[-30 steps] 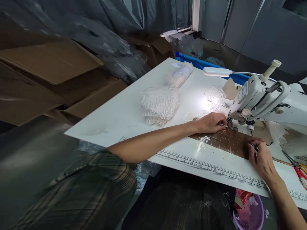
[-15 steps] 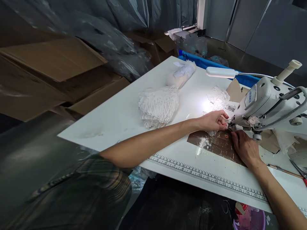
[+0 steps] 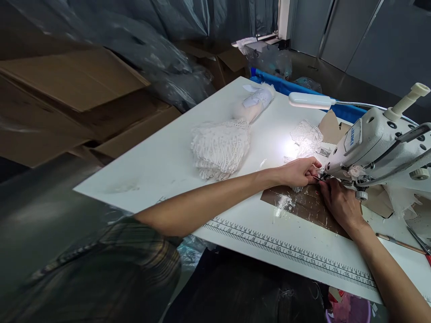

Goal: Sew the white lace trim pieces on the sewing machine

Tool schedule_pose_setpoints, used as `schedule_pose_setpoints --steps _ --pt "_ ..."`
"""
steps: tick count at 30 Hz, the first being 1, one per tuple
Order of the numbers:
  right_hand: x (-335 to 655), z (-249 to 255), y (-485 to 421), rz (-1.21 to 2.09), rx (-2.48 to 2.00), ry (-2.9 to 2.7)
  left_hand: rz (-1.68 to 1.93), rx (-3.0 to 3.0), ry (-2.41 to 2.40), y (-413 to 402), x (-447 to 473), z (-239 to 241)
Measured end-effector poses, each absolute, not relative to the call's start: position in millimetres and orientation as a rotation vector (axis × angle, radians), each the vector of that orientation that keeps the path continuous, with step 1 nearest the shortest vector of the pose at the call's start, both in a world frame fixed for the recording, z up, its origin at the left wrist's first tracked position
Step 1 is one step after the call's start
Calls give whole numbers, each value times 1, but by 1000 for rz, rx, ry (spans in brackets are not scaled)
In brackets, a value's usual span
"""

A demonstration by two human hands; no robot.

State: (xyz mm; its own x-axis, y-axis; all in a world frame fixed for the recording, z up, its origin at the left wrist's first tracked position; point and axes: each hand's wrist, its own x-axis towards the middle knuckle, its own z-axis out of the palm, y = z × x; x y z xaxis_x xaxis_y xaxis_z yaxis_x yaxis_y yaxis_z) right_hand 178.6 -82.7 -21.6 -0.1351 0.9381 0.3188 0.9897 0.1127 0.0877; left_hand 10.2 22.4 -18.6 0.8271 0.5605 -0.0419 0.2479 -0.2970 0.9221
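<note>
My left hand (image 3: 301,172) reaches across the white table (image 3: 161,170) and pinches a small white lace piece (image 3: 296,188) beside the presser foot of the white sewing machine (image 3: 377,139). My right hand (image 3: 340,204) rests on the brown taped patch (image 3: 299,207) in front of the needle. Its fingertips meet the left hand's fingers and seem to hold a thin dark tool (image 3: 317,178). The needle area is mostly hidden by both hands.
A stack of white lace (image 3: 220,150) and a wrapped lace bundle (image 3: 255,102) lie further back on the table. The machine's lamp (image 3: 308,100) shines on more lace (image 3: 305,133). A pencil (image 3: 400,243) and scissors (image 3: 419,241) lie right. Cardboard boxes (image 3: 74,85) stand left.
My right hand has moved left from the patch's right end up to the needle, meeting the left hand. The left hand's fingers have closed on the lace there.
</note>
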Motion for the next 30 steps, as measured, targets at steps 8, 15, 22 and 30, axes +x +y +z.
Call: schedule_pose_setpoints --steps 8,15,22,30 --pt "182 -30 -81 -585 -1842 -2188 388 1859 627 20 11 -19" --pt "175 -28 -77 -566 -1801 -2131 444 1975 558 24 12 -33" --pt "177 -9 -126 -515 -1388 -2263 409 2262 427 20 -12 9" --pt "222 -10 -149 -503 -1647 -2034 459 2905 458 20 -20 31"
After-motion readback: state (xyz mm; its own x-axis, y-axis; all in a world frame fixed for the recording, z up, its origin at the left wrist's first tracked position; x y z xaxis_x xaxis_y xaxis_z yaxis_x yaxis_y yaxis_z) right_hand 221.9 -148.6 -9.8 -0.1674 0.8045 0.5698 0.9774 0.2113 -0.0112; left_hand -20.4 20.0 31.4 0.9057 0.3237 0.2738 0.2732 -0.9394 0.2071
